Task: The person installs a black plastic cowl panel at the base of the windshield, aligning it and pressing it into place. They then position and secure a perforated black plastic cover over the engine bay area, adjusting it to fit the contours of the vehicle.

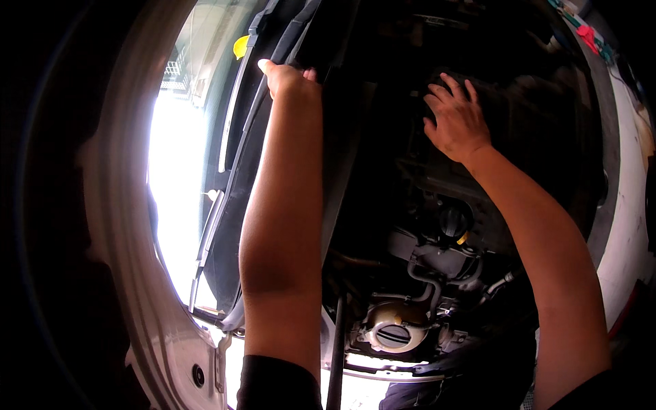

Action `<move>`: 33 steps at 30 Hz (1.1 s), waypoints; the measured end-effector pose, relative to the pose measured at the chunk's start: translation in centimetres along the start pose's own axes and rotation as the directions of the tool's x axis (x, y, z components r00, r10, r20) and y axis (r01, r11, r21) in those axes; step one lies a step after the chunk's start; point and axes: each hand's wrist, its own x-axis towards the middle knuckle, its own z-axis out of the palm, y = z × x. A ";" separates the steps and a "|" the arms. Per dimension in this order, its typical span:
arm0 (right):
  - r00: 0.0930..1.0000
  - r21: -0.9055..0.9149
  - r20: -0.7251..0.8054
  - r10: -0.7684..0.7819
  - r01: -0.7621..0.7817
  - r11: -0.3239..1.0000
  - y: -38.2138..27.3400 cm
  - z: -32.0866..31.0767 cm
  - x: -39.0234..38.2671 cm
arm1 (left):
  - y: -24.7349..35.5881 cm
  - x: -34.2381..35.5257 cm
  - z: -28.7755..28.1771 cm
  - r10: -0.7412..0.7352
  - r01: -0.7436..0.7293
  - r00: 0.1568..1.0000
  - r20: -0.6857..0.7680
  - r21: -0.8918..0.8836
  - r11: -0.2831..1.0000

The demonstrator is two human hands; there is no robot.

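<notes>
1. Head view is showing, nearest, a black sleeve and the bare left forearm, with the right forearm lying across the opposite side.
2. Close by, a dark rod is standing beside a cream reservoir, which is wearing a round grey-and-black cap; the cap is covering its mouth, so its contents are staying hidden.
3. Beyond it, hoses are curving over the engine parts, and a rounded black part is sitting near a small yellow tab.
4. Farther up, the right hand is hovering over or resting on the dark engine bay, its fingers spreading apart; contact is not showing clearly.
5. Farther still, the left hand is lying at the black trim along the windshield's base, its thumb pointing outward and its fingers partly hiding; whether they are pinching the trim, I cannot tell.
6. Alongside, a wiper arm is crossing the bright windshield, with something yellow showing near its upper end.
</notes>
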 end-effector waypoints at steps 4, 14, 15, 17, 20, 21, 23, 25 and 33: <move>1.000 -0.009 -0.006 0.000 0.000 1.000 0.0 0.2 0.0 | -0.1 -0.1 0.2 0.071 -0.056 0.991 -0.117 0.127 0.990; 0.999 -0.005 -0.040 0.001 -0.001 1.000 0.4 0.7 -0.1 | 0.0 -2.2 0.5 0.102 -0.073 0.980 -0.174 0.162 0.984; 0.999 -0.004 -0.050 0.005 -0.005 1.000 0.4 0.6 -0.1 | 0.0 -2.3 0.6 0.091 -0.066 0.983 -0.157 0.159 0.985; 0.999 -0.003 -0.036 0.001 -0.001 1.000 0.2 0.5 0.0 | 0.0 -0.8 0.1 0.100 -0.079 0.985 -0.142 0.147 0.986; 0.999 -0.002 -0.043 -0.008 0.008 1.000 0.0 0.3 0.1 | 0.6 -0.9 0.0 0.112 -0.090 0.984 -0.140 0.153 0.984; 0.999 -0.004 -0.043 -0.006 0.006 1.000 0.0 0.4 0.0 | 0.4 -1.0 0.0 0.108 -0.086 0.985 -0.137 0.156 0.984; 1.000 -0.004 -0.024 0.001 -0.001 1.000 0.1 0.4 0.0 | 0.1 -1.0 -0.1 0.100 -0.080 0.987 -0.130 0.147 0.986; 1.000 -0.005 -0.016 0.005 -0.005 1.000 0.1 0.4 0.0 | 0.0 -1.0 -0.1 0.095 -0.080 0.989 -0.117 0.125 0.989; 1.000 -0.004 -0.022 0.005 -0.005 1.000 0.0 0.3 0.1 | -0.4 1.1 -0.2 0.190 -0.173 0.978 -0.084 0.174 0.969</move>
